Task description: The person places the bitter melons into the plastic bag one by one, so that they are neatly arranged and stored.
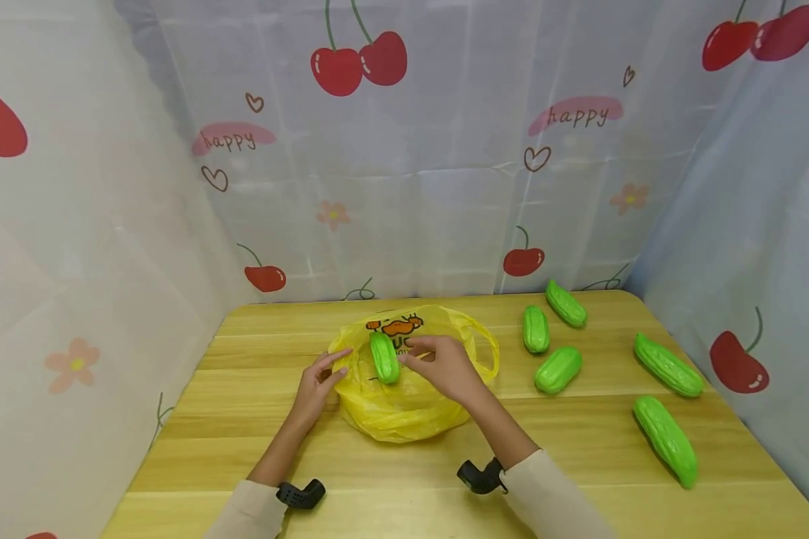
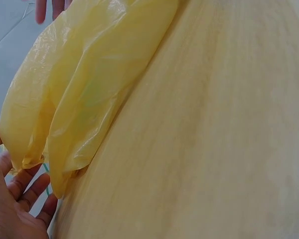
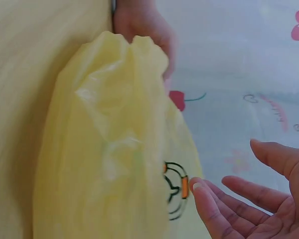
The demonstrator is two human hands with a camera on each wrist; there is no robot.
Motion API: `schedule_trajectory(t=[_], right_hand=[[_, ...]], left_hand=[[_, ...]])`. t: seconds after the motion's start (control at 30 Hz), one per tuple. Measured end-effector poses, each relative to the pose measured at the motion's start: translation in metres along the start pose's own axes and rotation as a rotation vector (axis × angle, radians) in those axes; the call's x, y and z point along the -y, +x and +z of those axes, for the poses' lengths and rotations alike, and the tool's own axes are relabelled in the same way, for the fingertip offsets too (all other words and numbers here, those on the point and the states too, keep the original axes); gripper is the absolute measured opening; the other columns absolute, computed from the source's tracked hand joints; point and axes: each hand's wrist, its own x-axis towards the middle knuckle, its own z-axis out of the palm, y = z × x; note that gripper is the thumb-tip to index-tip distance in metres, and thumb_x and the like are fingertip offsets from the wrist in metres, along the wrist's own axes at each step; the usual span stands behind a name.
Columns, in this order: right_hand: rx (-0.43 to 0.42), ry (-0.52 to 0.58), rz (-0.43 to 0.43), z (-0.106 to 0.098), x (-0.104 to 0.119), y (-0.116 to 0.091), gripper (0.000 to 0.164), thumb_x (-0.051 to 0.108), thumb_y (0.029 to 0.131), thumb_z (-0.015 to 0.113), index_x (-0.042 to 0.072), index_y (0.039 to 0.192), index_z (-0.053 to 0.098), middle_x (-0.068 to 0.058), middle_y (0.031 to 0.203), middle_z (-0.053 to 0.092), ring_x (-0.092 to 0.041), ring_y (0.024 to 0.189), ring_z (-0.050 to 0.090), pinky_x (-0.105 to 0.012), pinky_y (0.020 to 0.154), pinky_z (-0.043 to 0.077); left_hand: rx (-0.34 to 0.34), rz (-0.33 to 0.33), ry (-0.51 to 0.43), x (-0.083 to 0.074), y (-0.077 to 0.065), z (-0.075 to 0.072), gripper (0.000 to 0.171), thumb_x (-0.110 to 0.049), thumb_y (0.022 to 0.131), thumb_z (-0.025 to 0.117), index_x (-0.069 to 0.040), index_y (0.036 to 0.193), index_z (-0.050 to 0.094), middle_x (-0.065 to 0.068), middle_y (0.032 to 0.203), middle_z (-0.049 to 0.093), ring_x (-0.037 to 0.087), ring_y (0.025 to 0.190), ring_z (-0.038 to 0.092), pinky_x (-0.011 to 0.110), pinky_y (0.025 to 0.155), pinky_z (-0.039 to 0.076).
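Observation:
A yellow plastic bag (image 1: pixel 404 419) with a printed orange figure stands on the table, its mouth spread wide. One glossy green ridged toy vegetable (image 1: pixel 385 358), like a bitter melon, lies upright within the mouth. My left hand (image 1: pixel 313 389) touches the bag's left rim, thumb and index finger straight and apart. In the left wrist view, fingertips (image 2: pixel 32 189) lie right at the bag's crumpled edge. Over the right side of the mouth hovers my right hand (image 1: pixel 445 367), fingers loosely bent beside the toy. In the right wrist view, its fingers (image 3: pixel 239 209) are spread and hold nothing.
Several more green toy vegetables (image 1: pixel 559 370) lie on the right part of the wooden table (image 1: pixel 256 359). A bag handle (image 1: pixel 488 344) loops out at the right. Printed curtains (image 1: pixel 445 187) stand behind the table and at both sides. Each wrist wears a black camera (image 1: pixel 301 495).

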Motion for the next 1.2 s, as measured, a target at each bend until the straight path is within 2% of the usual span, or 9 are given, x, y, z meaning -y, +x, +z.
schedule_trajectory(t=[0.27, 0.5, 0.57, 0.73, 0.87, 1.0, 1.1, 1.2], right_hand=[[-0.084, -0.015, -0.058, -0.031, 0.007, -0.021, 0.038, 0.032, 0.092, 0.076, 0.015, 0.126, 0.073, -0.002, 0.107, 0.074, -0.025, 0.095, 0.070, -0.037, 0.074, 0.058], [-0.131, -0.021, -0.047, -0.057, 0.003, -0.036, 0.043, 0.034, 0.093, 0.075, 0.012, 0.130, 0.070, -0.006, 0.112, 0.074, -0.028, 0.099, 0.070, -0.041, 0.080, 0.058], [-0.148, -0.017, -0.038, -0.064, 0.001, -0.039, 0.044, 0.034, 0.093, 0.075, 0.011, 0.130, 0.070, -0.008, 0.113, 0.074, -0.028, 0.100, 0.070, -0.041, 0.080, 0.058], [-0.198, -0.013, -0.010, -0.079, -0.004, -0.047, 0.046, 0.033, 0.093, 0.075, 0.008, 0.131, 0.069, -0.011, 0.116, 0.073, -0.030, 0.101, 0.069, -0.038, 0.077, 0.058], [-0.233, -0.016, 0.016, -0.088, -0.011, -0.052, 0.045, 0.034, 0.093, 0.075, 0.010, 0.131, 0.069, -0.010, 0.117, 0.073, -0.030, 0.103, 0.069, -0.037, 0.076, 0.058], [-0.257, -0.039, 0.019, -0.095, -0.020, -0.055, 0.046, 0.036, 0.093, 0.075, 0.012, 0.131, 0.069, -0.011, 0.118, 0.073, -0.030, 0.102, 0.069, -0.038, 0.078, 0.058], [-0.268, -0.047, 0.027, -0.099, -0.028, -0.058, 0.048, 0.038, 0.094, 0.074, 0.011, 0.133, 0.068, -0.013, 0.119, 0.072, -0.030, 0.103, 0.069, -0.038, 0.078, 0.058], [-0.279, -0.056, 0.052, -0.105, -0.034, -0.061, 0.050, 0.041, 0.094, 0.072, 0.011, 0.134, 0.067, -0.012, 0.120, 0.072, -0.030, 0.104, 0.068, -0.034, 0.077, 0.056]], left_hand=[[-0.001, -0.008, 0.011, -0.001, 0.000, 0.000, 0.039, -0.010, 0.103, 0.060, 0.006, 0.139, 0.058, 0.024, 0.143, 0.054, 0.038, 0.139, 0.041, 0.021, 0.098, 0.040], [0.008, -0.027, 0.027, 0.000, -0.001, 0.000, 0.039, -0.010, 0.103, 0.059, 0.005, 0.139, 0.057, 0.023, 0.145, 0.053, 0.037, 0.147, 0.029, 0.036, 0.108, 0.035], [0.004, -0.029, 0.025, -0.001, -0.001, 0.001, 0.039, -0.010, 0.103, 0.059, 0.005, 0.139, 0.058, 0.023, 0.145, 0.053, 0.037, 0.147, 0.030, 0.038, 0.108, 0.035], [-0.001, -0.022, 0.018, 0.000, -0.001, 0.001, 0.039, -0.009, 0.103, 0.059, 0.006, 0.139, 0.057, 0.024, 0.144, 0.053, 0.037, 0.144, 0.035, 0.030, 0.108, 0.036], [0.000, -0.006, 0.014, 0.000, 0.000, 0.000, 0.039, -0.009, 0.103, 0.059, 0.006, 0.139, 0.058, 0.026, 0.141, 0.054, 0.038, 0.137, 0.042, 0.026, 0.103, 0.039], [-0.007, 0.004, 0.006, 0.001, -0.001, 0.000, 0.038, -0.008, 0.103, 0.059, 0.006, 0.138, 0.058, 0.025, 0.140, 0.055, 0.038, 0.135, 0.044, 0.020, 0.100, 0.039], [-0.009, 0.008, 0.008, 0.003, 0.000, 0.000, 0.038, -0.007, 0.103, 0.059, 0.007, 0.138, 0.058, 0.026, 0.140, 0.054, 0.039, 0.135, 0.043, 0.021, 0.099, 0.040], [-0.006, -0.004, 0.012, 0.003, -0.001, 0.001, 0.039, -0.008, 0.103, 0.059, 0.007, 0.139, 0.057, 0.024, 0.142, 0.054, 0.039, 0.141, 0.038, 0.027, 0.103, 0.039]])
